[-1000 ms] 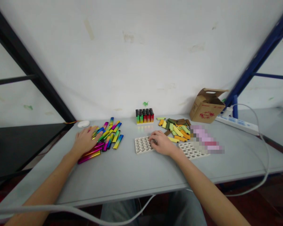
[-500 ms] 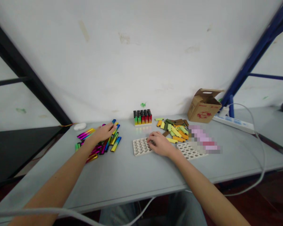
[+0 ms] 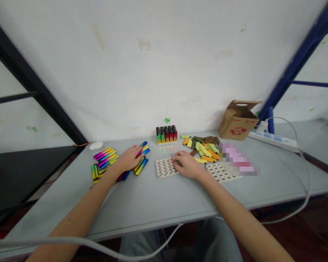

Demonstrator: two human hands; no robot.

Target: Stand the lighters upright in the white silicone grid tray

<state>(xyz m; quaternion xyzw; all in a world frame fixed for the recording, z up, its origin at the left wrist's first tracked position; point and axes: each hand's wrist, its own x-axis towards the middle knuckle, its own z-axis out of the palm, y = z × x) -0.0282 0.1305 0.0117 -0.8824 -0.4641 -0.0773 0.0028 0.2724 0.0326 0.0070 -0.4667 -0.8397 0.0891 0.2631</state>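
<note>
My left hand (image 3: 129, 158) lies palm down over a heap of shiny, multicoloured lighters (image 3: 141, 166), its fingers stretched forward and apart on them. Part of the heap is hidden under the palm and forearm. More metallic lighters (image 3: 105, 156) lie side by side left of the wrist. At the table's middle, my right hand (image 3: 188, 163) is curled over the right end of a white tray with rows of holes (image 3: 165, 168), gripping it. Its fingertips are partly hidden. Behind this tray, several black-topped lighters (image 3: 166, 134) in green and red stand upright in another holder.
Matte yellow, orange, green and brown pieces (image 3: 205, 150) are heaped right of centre. Beside them lie a second white holed tray (image 3: 221, 173) and a blurred pink item (image 3: 237, 160). An open cardboard box (image 3: 236, 123), a power strip (image 3: 276, 141) and a white case (image 3: 96, 146) stand farther back.
My left hand has shifted right across the heap, dragging some lighters rightward and uncovering others at the left. My right hand stays at the tray. The view has moved slightly.
</note>
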